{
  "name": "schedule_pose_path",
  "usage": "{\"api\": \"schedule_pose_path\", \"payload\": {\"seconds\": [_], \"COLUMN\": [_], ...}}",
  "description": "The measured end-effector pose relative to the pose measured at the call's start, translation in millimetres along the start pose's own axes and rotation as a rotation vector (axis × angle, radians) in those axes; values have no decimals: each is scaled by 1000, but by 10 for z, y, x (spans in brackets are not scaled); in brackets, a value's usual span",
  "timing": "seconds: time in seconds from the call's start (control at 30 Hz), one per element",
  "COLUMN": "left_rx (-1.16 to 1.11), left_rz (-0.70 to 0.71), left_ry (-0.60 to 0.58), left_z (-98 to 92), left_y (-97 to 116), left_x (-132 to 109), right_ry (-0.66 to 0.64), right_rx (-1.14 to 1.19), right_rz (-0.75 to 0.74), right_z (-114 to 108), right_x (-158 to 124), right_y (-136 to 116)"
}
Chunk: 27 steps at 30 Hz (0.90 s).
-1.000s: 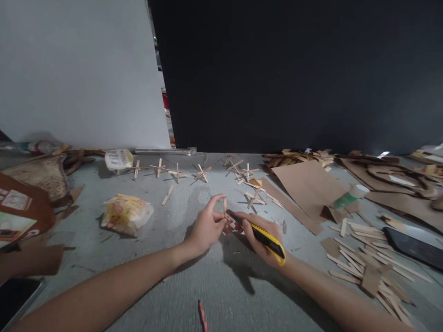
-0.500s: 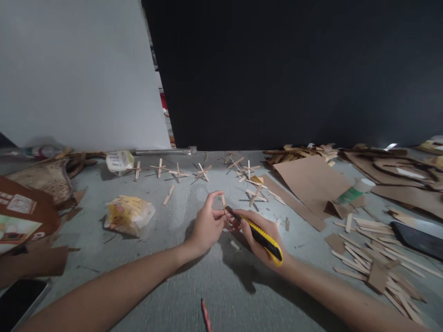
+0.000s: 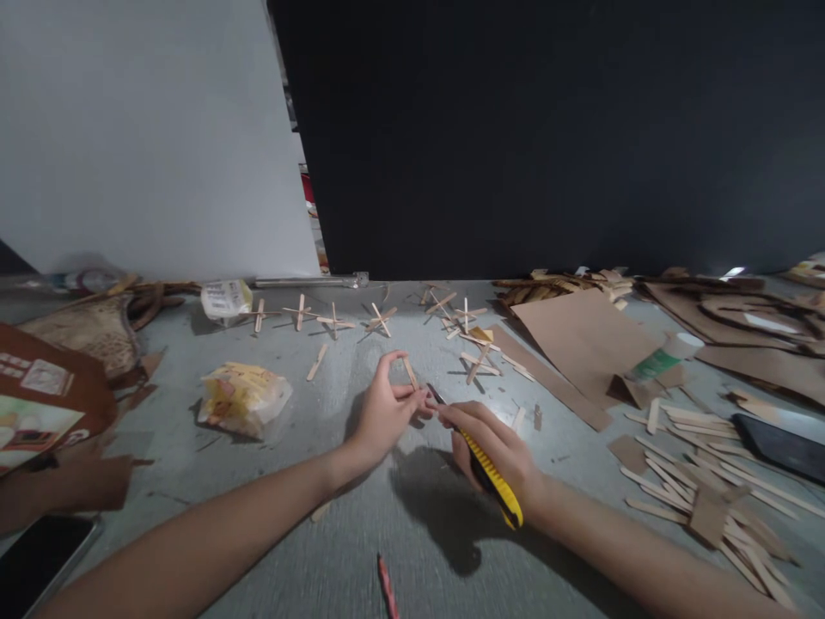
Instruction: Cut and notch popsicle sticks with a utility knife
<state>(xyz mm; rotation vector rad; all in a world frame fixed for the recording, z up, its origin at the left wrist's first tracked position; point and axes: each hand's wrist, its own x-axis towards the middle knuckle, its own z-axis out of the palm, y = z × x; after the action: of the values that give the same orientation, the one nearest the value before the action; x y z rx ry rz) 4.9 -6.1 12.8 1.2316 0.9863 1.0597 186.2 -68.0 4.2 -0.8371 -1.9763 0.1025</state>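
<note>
My left hand (image 3: 387,411) pinches a short wooden craft stick (image 3: 411,373), held tilted above the grey tabletop. Closed around a yellow and black utility knife (image 3: 490,477), my right hand (image 3: 493,438) is just to the right. The knife's blade points toward the left fingertips, close to the lower end of the stick; whether it touches the wood I cannot tell. Beyond the hands stand several crossed-stick pieces (image 3: 378,320) in a loose row. A single short stick (image 3: 317,363) lies flat to the left of them.
Loose craft sticks (image 3: 676,486) and a phone (image 3: 779,447) lie at right, near a green-and-white bottle (image 3: 667,357) and cardboard (image 3: 580,344). A plastic bag (image 3: 241,400), a brown package (image 3: 48,400) and another phone (image 3: 48,559) are at left. A red pen (image 3: 387,585) lies in front.
My right hand has turned the knife steeper and drawn slightly down. The stick in my left hand now leans more to the left. A small wood piece shows beneath my left forearm.
</note>
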Motion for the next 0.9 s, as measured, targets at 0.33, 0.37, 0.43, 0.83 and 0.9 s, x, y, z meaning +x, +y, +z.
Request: {"api": "schedule_pose_path", "payload": {"seconds": [0.33, 0.37, 0.43, 0.83, 0.9], "left_rx": [-13, -14, -15, 12, 19], "left_rz": [40, 47, 58, 43, 45], "left_ry": [-105, -106, -106, -95, -96], "left_z": [8, 9, 12, 25, 23], "left_y": [-23, -23, -20, -21, -28], "left_x": [-13, -13, -12, -15, -11], "right_ry": [-20, -24, -23, -52, -61], "right_rx": [103, 112, 123, 120, 115], "right_rz": [23, 31, 48, 112, 123], "right_z": [12, 18, 27, 7, 6], "right_x": [34, 27, 19, 16, 21], "right_y": [42, 51, 65, 69, 67]}}
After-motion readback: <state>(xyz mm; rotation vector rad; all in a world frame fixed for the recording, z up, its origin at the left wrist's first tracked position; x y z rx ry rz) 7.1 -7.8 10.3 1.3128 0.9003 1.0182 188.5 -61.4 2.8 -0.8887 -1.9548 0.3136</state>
